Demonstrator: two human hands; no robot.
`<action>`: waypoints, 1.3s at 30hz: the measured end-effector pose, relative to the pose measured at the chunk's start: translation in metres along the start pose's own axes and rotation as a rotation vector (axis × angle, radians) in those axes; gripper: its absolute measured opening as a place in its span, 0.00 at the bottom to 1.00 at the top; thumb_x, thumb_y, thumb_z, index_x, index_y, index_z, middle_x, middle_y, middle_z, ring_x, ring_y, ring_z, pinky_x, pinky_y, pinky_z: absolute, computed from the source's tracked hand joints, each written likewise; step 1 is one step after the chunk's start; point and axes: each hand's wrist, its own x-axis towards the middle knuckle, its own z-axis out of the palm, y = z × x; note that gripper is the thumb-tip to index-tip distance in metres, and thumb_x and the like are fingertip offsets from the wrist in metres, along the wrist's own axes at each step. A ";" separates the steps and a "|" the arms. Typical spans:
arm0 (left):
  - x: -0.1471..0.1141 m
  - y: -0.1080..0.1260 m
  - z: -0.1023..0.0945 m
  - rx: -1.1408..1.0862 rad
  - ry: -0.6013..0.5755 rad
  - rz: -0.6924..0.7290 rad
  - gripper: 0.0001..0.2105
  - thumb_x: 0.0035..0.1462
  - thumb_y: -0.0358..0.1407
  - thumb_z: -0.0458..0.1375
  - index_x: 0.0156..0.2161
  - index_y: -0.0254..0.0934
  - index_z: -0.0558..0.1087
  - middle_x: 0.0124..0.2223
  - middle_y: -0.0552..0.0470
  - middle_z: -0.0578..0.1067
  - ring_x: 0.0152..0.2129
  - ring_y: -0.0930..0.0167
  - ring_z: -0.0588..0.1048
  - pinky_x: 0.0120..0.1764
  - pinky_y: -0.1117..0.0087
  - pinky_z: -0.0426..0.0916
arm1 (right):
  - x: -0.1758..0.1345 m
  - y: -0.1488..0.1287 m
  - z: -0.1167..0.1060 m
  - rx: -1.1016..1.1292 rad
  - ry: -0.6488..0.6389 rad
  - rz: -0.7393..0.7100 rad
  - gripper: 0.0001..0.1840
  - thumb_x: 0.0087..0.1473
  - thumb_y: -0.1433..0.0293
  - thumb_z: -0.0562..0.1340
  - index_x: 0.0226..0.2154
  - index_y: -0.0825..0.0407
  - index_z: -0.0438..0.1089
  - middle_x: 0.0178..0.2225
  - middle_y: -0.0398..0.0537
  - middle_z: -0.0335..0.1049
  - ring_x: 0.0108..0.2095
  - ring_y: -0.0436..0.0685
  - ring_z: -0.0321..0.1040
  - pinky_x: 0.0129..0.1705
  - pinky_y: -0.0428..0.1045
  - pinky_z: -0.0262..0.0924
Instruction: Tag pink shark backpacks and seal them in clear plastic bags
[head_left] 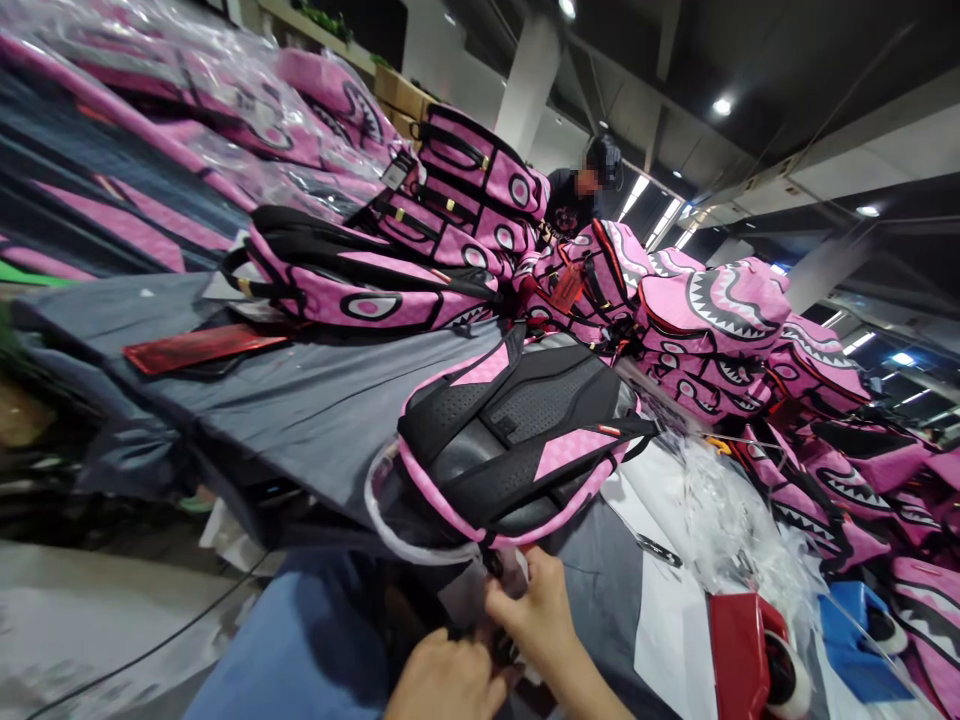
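Note:
A pink and black backpack point(525, 420) lies on the grey-covered table with its padded back panel and shoulder straps facing up. My right hand point(536, 610) is at its near edge, thumb and fingers closed in a pinch beside a short black strap point(491, 560). What lies between those fingers is too small to make out. Lower and to the left, my left hand point(450, 680) is curled closed, close to small dark parts below the strap. Its fingertips are partly hidden, so I cannot tell what it grips. A whitish padded band point(382, 510) curves around the backpack's left side.
Another backpack point(367, 290) lies behind, near a red flat packet point(202, 345). Shark-mouth backpacks point(720, 310) are piled right. Clear plastic wrap point(727, 520), a red tape dispenser point(739, 650) and a blue one point(855, 630) sit at right. A person point(574, 200) stands beyond.

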 end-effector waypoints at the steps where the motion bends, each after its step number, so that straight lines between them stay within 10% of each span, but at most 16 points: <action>1: -0.005 -0.005 -0.004 -0.045 0.027 -0.065 0.11 0.63 0.41 0.55 0.34 0.41 0.76 0.29 0.48 0.81 0.25 0.65 0.78 0.32 0.66 0.69 | 0.001 0.001 0.000 0.010 -0.014 -0.003 0.05 0.45 0.68 0.62 0.27 0.53 0.70 0.21 0.36 0.59 0.23 0.48 0.51 0.26 0.43 0.49; 6: 0.000 -0.017 -0.017 -0.649 0.453 -0.553 0.27 0.44 0.59 0.67 0.42 0.42 0.73 0.39 0.49 0.83 0.36 0.58 0.81 0.42 0.61 0.76 | 0.005 0.007 0.001 0.079 -0.028 0.008 0.06 0.45 0.67 0.61 0.25 0.53 0.68 0.19 0.35 0.57 0.22 0.47 0.49 0.24 0.43 0.46; 11: 0.023 -0.008 -0.017 -1.090 0.449 -0.642 0.28 0.37 0.55 0.70 0.41 0.39 0.80 0.44 0.46 0.84 0.48 0.54 0.79 0.56 0.57 0.70 | 0.004 0.010 -0.001 0.040 -0.037 -0.017 0.08 0.48 0.66 0.63 0.25 0.53 0.68 0.19 0.35 0.57 0.21 0.46 0.49 0.23 0.43 0.46; 15: 0.029 -0.001 -0.023 -1.238 0.518 -0.689 0.22 0.36 0.52 0.71 0.35 0.39 0.81 0.37 0.48 0.84 0.42 0.56 0.81 0.49 0.60 0.74 | -0.001 0.007 -0.017 -0.201 -0.080 -0.233 0.13 0.63 0.64 0.58 0.34 0.53 0.74 0.24 0.40 0.67 0.24 0.49 0.60 0.28 0.43 0.55; 23: 0.050 0.016 -0.045 -1.372 0.378 -0.752 0.18 0.33 0.46 0.71 0.28 0.36 0.79 0.28 0.47 0.82 0.29 0.59 0.80 0.37 0.62 0.73 | -0.004 -0.024 -0.016 -0.817 0.393 -0.752 0.14 0.65 0.77 0.55 0.32 0.49 0.72 0.26 0.45 0.72 0.25 0.52 0.66 0.27 0.47 0.54; 31: 0.040 0.015 -0.055 -1.445 0.374 -0.705 0.15 0.32 0.43 0.71 0.28 0.35 0.82 0.31 0.46 0.83 0.38 0.57 0.80 0.50 0.59 0.72 | -0.013 -0.020 0.028 -0.908 0.397 -0.819 0.18 0.69 0.75 0.50 0.33 0.53 0.72 0.24 0.48 0.70 0.24 0.56 0.65 0.24 0.52 0.52; 39: 0.030 0.014 -0.047 -1.415 0.406 -0.719 0.22 0.31 0.51 0.73 0.32 0.38 0.83 0.37 0.47 0.84 0.44 0.55 0.79 0.56 0.57 0.70 | -0.033 -0.009 0.025 -0.758 0.342 -0.763 0.13 0.65 0.78 0.53 0.48 0.57 0.69 0.37 0.52 0.80 0.36 0.59 0.76 0.35 0.53 0.63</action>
